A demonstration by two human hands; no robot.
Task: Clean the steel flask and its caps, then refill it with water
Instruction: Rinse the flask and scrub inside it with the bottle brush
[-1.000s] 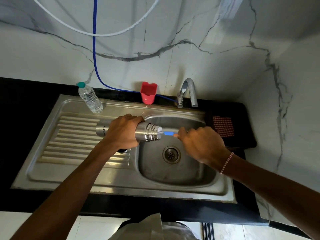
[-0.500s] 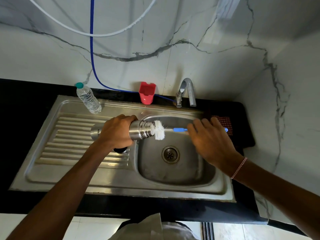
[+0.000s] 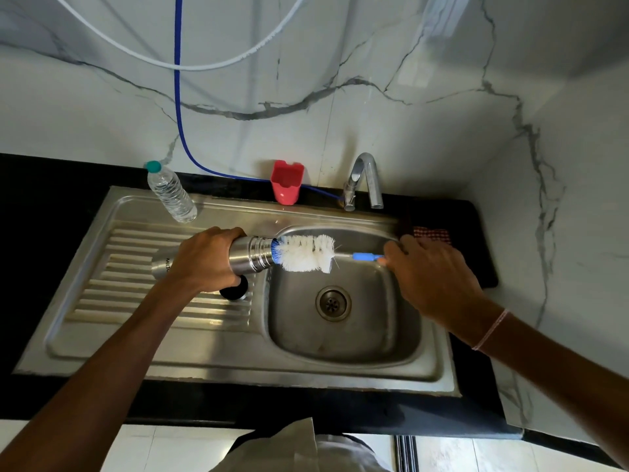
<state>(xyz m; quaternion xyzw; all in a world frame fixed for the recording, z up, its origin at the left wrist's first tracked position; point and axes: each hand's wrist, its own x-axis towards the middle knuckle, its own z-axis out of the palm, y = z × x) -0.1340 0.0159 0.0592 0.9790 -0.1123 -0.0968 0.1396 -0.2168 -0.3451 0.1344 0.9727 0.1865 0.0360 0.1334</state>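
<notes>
My left hand (image 3: 204,258) grips the steel flask (image 3: 250,257), held sideways with its open mouth pointing right over the sink basin (image 3: 343,349). A bottle brush (image 3: 306,253) with white bristles and a blue handle is almost wholly outside the flask, only its tip still at the mouth. My right hand (image 3: 432,277) holds the brush by its handle end. A black cap (image 3: 235,288) lies on the drainboard just below my left hand, partly hidden by it.
A plastic water bottle (image 3: 170,194) stands at the back of the drainboard (image 3: 112,267). A red holder (image 3: 286,182) and the tap (image 3: 364,180) sit behind the basin. A checked cloth (image 3: 434,233) lies right of the sink. A blue hose (image 3: 177,97) hangs down the wall.
My right hand has pulled the brush rightward out of the flask: a second ago the bristles were inside, now nearly the whole brush head shows. My left hand and the flask stayed about in place.
</notes>
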